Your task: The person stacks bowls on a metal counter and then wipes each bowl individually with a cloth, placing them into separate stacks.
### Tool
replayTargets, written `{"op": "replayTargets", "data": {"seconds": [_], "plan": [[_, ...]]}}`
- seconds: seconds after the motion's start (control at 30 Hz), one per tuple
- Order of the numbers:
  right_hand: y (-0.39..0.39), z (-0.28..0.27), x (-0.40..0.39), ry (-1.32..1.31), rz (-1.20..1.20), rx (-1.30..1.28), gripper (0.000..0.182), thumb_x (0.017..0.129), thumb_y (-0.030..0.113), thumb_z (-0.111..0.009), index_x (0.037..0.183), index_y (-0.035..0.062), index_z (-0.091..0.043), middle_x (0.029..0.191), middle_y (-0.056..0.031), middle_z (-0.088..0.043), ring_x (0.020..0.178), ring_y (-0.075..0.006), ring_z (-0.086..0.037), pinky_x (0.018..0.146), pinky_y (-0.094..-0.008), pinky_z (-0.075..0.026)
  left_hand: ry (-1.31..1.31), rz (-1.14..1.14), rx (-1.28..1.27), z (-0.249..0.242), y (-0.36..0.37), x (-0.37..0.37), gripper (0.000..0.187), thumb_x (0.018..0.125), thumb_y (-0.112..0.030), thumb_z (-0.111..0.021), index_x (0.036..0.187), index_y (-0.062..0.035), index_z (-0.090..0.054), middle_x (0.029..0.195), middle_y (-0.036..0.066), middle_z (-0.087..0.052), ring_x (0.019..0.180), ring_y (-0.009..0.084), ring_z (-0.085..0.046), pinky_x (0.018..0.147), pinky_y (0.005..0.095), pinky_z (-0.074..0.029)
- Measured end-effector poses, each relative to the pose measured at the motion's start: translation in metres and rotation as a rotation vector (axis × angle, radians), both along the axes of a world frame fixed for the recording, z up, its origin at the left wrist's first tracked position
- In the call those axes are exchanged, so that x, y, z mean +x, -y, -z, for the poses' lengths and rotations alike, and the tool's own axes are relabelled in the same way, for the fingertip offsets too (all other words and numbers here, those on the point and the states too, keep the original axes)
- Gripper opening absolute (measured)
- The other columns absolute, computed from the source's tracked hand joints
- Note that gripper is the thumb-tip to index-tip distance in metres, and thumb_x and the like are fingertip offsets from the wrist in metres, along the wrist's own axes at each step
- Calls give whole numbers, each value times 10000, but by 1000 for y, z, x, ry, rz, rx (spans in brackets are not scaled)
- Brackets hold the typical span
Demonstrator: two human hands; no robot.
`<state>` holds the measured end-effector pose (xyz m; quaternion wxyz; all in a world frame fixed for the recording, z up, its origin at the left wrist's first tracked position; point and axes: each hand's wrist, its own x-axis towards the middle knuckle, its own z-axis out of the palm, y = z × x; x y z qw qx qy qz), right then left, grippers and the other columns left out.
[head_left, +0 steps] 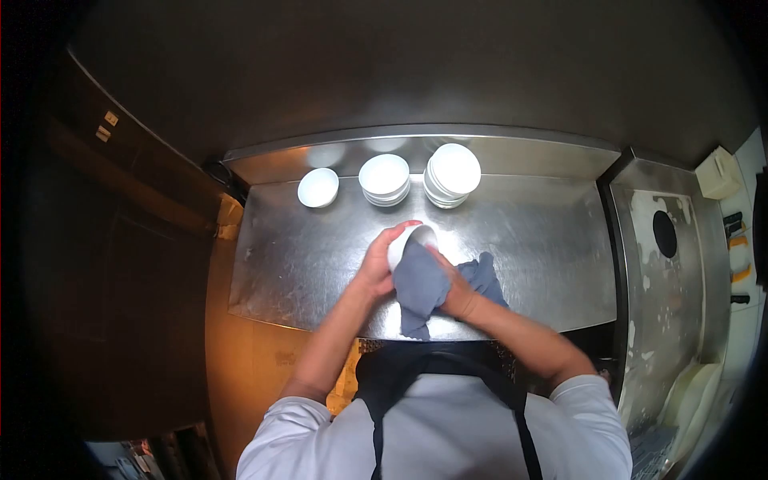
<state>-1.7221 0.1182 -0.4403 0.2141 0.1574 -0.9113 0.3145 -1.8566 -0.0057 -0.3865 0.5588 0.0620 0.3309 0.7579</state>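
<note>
A white bowl (397, 250) is tilted on its side above the steel counter, near its front edge. My left hand (376, 260) is closed around the bowl's left side. In my right hand (456, 290) is a grey-blue cloth (421, 282), pressed into the bowl's mouth; part of the cloth also hangs out to the right. The cloth hides most of the bowl's inside and some of my right fingers.
Along the back of the steel counter (296, 264) stand a single white bowl (318, 188), a short stack of bowls (385, 178) and a taller stack (454, 172). Right of it is another steel surface (650, 312) with a dark round hole (665, 234). Knives (736, 232) hang on the right wall.
</note>
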Motion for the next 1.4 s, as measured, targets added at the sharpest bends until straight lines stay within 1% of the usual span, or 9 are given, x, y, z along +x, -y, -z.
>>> {"op": "replayTargets", "data": {"seconds": [0.1, 0.27, 0.37, 0.57, 0.73, 0.87, 1.0, 1.27, 1.4], "plan": [[-18, -18, -6, -120, 135, 624, 474, 810, 189, -589, 1264, 54, -580, 1340, -115, -536, 1352, -285, -401, 1149, -590, -185, -245, 58, -244, -12, 8, -3, 413, 942, -306, -490, 1256, -43, -538, 1188, 120, -596, 1117, 227, -578, 975, 353, -475], [40, -6, -16, 53, 261, -352, 561, 739, 65, -642, 1276, -42, -522, 1358, -232, -487, 1368, -382, -350, 1155, -602, -130, -506, -197, -213, -14, -6, 6, 415, 918, -279, -488, 1253, -38, -523, 1092, 81, -599, 965, 159, -580, 842, 295, -476], [41, -14, -16, 362, 334, -732, 315, 767, 53, -637, 1069, -38, -637, 1002, -255, -669, 986, -430, -638, 911, -456, -485, -345, -307, -189, 5, -4, 0, 406, 937, -295, -470, 1246, -36, -523, 1078, 89, -613, 957, 171, -604, 862, 313, -490], [-18, -44, -10, 124, 475, -890, 179, 782, 60, -660, 934, -32, -680, 915, -193, -713, 859, -299, -698, 749, -352, -532, 74, -217, -75, 1, -1, 3, 448, 960, -352, -491, 1278, -35, -488, 1170, 149, -598, 1063, 246, -610, 955, 383, -486], [7, -2, -12, 172, 383, -198, 286, 782, 74, -700, 1044, -24, -641, 996, -136, -697, 953, -245, -668, 853, -398, -514, 113, -145, -47, 41, -8, 14, 493, 959, -426, -528, 1276, -47, -513, 1262, 152, -571, 1178, 271, -554, 997, 414, -459], [15, -1, 13, -77, 701, -938, 311, 700, 82, -742, 964, -48, -639, 924, -171, -677, 931, -309, -653, 877, -404, -489, 250, -187, 26, 28, 4, 7, 556, 938, -485, -484, 1303, -66, -507, 1292, 155, -561, 1215, 335, -529, 1034, 522, -411], [-81, -29, 27, -197, 1014, -6, 168, 771, 36, -619, 928, -24, -608, 860, -245, -668, 792, -422, -652, 703, -474, -516, 141, -241, 83, 11, 26, 1, 588, 935, -500, -450, 1339, -75, -488, 1305, 152, -561, 1233, 326, -524, 1034, 512, -415], [-15, -66, 2, 396, 586, -458, 398, 813, 199, -672, 1121, -32, -571, 949, -270, -648, 927, -416, -637, 830, -487, -494, 57, -159, -107, 25, -20, 31, 448, 976, -418, -477, 1217, -48, -556, 1153, 105, -640, 1042, 239, -630, 933, 424, -497], [-21, -49, 8, 59, -94, 228, 468, 819, 252, -692, 1168, -36, -568, 1169, -218, -588, 1163, -391, -521, 1048, -491, -335, 28, 59, -104, 0, -9, 12, 402, 985, -344, -463, 1218, -32, -563, 1138, 105, -646, 1021, 215, -635, 909, 367, -514]]}}
